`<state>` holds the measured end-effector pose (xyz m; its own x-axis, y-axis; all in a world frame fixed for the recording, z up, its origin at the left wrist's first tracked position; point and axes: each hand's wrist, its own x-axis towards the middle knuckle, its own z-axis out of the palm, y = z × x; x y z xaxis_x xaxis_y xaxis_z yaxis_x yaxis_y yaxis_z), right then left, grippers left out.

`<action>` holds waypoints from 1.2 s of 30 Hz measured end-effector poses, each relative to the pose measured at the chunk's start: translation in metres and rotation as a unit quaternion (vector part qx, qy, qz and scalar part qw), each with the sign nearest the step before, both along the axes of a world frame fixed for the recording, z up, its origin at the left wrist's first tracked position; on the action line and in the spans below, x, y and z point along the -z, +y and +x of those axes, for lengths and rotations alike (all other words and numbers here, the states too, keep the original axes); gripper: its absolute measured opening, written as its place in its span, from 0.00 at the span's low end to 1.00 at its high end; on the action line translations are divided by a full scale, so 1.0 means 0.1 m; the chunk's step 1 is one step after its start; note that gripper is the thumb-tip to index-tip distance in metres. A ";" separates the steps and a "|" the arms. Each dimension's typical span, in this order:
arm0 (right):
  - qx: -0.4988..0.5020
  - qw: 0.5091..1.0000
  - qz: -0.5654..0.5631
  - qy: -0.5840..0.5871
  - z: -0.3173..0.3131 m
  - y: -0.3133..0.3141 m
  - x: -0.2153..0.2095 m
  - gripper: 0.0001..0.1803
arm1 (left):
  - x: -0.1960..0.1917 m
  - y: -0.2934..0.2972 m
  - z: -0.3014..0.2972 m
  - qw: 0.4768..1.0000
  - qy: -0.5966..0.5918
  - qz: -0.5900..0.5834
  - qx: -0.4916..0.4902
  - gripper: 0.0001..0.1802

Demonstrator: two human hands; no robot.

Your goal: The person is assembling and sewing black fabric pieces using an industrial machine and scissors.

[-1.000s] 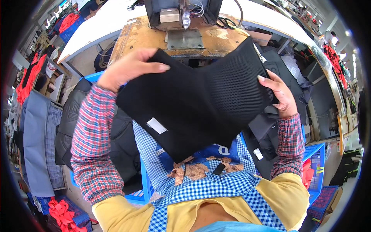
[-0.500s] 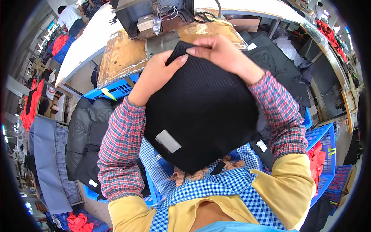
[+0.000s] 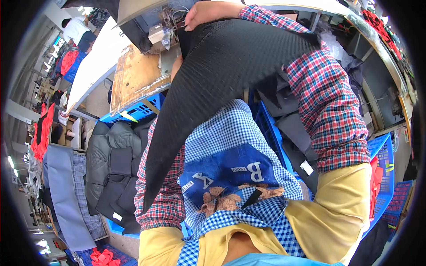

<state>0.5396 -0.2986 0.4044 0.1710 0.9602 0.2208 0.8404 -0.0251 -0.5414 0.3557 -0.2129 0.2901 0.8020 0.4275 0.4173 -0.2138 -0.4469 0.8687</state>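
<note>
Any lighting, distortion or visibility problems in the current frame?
Head view: the fisheye border falls to black; upper left in the head view, the white tabletop looks washed out; also in the head view, the black cloth is dark, though its ribbed texture shows, and it hides most of the left hand, while the right hand remains visible.

It's a yellow top (image 3: 330, 208) down at 6 o'clock, baggy red-and-blue plaid sleeves (image 3: 335, 115), plus a blue-checked apron (image 3: 217, 126) with a darker panel (image 3: 230, 165) and teddy bears (image 3: 227, 204).
</note>
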 end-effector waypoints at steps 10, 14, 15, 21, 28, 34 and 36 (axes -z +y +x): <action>-0.022 0.997 -0.066 -0.041 0.11 0.29 0.06 0.14 | 0.08 0.03 0.05 0.996 0.042 -0.048 -0.056 0.26; -0.051 0.995 -0.039 -0.082 0.05 0.26 0.03 0.14 | 0.01 -0.01 0.01 0.994 0.062 -0.063 -0.066 0.26; -0.057 0.994 -0.043 -0.084 0.04 0.25 0.03 0.14 | -0.01 -0.03 0.00 0.993 0.070 -0.067 -0.069 0.26; -0.059 0.988 -0.011 -0.140 -0.06 0.18 -0.02 0.17 | -0.01 -0.04 -0.07 0.991 0.103 -0.042 -0.077 0.27; -0.047 0.990 -0.003 -0.135 -0.16 0.11 -0.02 0.15 | 0.37 0.16 0.11 0.994 0.053 0.000 -0.099 0.27; -0.045 0.987 -0.010 -0.152 -0.33 0.03 -0.08 0.16 | 0.30 0.06 -0.06 0.992 0.027 -0.005 -0.120 0.26; -0.056 0.987 0.000 -0.152 -0.40 -0.07 -0.10 0.16 | 0.20 -0.04 -0.19 0.994 0.050 0.014 -0.097 0.24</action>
<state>0.5001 -0.3060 0.4140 -0.0111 0.9692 0.2461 0.9615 0.0779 -0.2636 0.3366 -0.2172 0.2696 0.7433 0.5673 0.3545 -0.0352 -0.4960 0.8676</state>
